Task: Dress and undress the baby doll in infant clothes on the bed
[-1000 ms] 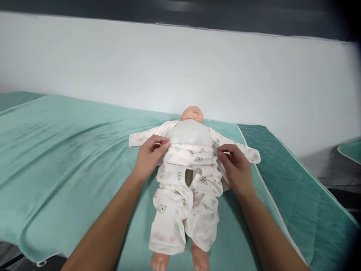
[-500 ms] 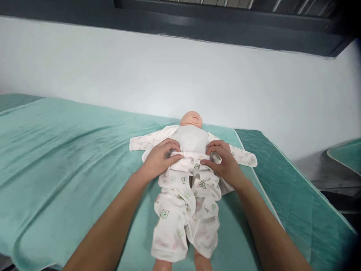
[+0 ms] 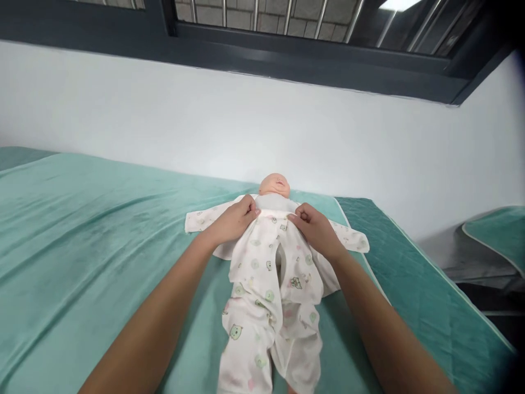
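A baby doll (image 3: 274, 185) lies on its back, head toward the wall, arms spread in a printed white jacket (image 3: 205, 218) that is open at the front. White baby pants (image 3: 256, 257) with green animal prints cover its legs and lower torso, and a slit shows at the crotch. My left hand (image 3: 237, 220) pinches the waistband at its left end. At the right end, my right hand (image 3: 314, 227) has its fingers closed on the same waistband. Between them the waistband is stretched across the doll's pale chest. The feet are almost wholly out of view.
A light green sheet (image 3: 102, 246) with wrinkles covers the bed, with a darker green quilted pad (image 3: 414, 284) along the right. Behind the doll rises a white wall (image 3: 184, 120) under a dark window frame (image 3: 287, 60) with metal bars. Another green-covered surface (image 3: 500, 235) stands at far right.
Both hands have pulled the waistband up from the doll's belly to its chest. The pants' upper part is smoother and less bunched. The view has tilted up slightly.
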Demonstrator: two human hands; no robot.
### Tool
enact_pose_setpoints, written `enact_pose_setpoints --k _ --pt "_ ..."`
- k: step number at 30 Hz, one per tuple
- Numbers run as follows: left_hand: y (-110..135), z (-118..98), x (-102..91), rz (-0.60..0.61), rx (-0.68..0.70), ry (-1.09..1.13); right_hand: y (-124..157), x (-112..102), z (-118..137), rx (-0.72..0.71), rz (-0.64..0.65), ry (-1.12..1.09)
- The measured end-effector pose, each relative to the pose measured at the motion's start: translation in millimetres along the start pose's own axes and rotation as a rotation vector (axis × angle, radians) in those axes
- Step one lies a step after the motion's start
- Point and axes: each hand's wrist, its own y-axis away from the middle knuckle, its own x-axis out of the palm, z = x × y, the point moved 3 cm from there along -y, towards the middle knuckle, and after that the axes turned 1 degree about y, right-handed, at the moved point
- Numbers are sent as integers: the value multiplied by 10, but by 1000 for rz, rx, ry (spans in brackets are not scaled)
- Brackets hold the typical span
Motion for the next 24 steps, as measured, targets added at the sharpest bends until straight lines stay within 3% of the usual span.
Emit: enact_pose_setpoints --k 5,8,16,24 --pt "-126 169 98 -79 -76 163 -145 102 -172 222 102 -535" --pt "-35 205 161 -155 -94 268 -73 140 -220 240 71 -639" --pt "130 97 139 -198 -52 172 92 150 -183 155 -174 -529" --pt "90 117 94 -216 41 120 75 116 -124 74 -154 -359"
